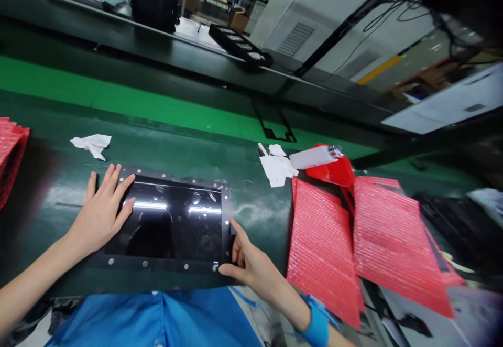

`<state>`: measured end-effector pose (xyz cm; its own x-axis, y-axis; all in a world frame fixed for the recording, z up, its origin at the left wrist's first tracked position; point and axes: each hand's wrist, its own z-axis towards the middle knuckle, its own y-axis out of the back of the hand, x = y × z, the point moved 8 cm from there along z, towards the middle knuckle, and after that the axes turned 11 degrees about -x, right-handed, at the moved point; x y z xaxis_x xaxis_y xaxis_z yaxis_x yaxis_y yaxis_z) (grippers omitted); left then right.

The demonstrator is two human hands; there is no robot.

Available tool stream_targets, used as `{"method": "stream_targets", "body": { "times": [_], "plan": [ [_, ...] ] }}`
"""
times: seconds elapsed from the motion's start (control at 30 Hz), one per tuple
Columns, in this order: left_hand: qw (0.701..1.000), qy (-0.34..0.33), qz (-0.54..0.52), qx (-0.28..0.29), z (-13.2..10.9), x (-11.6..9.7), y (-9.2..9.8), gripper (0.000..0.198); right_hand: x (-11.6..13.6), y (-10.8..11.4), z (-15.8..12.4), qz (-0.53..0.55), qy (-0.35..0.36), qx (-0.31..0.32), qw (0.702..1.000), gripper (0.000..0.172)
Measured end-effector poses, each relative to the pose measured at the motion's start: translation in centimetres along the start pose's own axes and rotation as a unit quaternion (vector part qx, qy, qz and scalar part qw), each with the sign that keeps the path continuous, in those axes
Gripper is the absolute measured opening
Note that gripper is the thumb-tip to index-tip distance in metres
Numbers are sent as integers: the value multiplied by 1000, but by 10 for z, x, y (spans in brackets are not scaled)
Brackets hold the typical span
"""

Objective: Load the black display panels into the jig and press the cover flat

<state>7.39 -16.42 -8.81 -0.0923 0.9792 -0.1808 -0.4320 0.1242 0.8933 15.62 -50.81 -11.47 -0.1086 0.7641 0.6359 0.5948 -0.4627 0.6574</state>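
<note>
A dark, glossy display panel (184,231) lies flat on the green work mat, its grey border dotted with round silvery spots. Across its upper left edge my left hand (102,208) rests flat, fingers spread and fingertips on the border. At the opposite end my right hand (251,260) grips the right edge, index finger on the side and thumb by the lower corner. The other fingers of that hand are curled and partly hidden. Light reflects off the panel's face, where several blotches or bubbles show.
Red bubble-wrap pouches (322,242) lie to the right, with more red wrap (11,153) at the far left. Crumpled white paper (94,143) sits behind the panel. A white bottle (314,157) lies beside wipes (277,169). A thin black frame (275,127) is farther back.
</note>
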Motion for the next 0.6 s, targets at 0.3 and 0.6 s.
{"method": "stream_targets", "body": {
  "times": [0.3, 0.6],
  "plan": [
    [999, -21, -41, -13, 1, -4, -2, 58, 13, 0, 19, -55, -3, -6, 998, 113],
    [998, -1, -60, -11, -2, 2, -4, 56, 17, 4, 9, -41, 38, -123, 991, 68]
  ]
}}
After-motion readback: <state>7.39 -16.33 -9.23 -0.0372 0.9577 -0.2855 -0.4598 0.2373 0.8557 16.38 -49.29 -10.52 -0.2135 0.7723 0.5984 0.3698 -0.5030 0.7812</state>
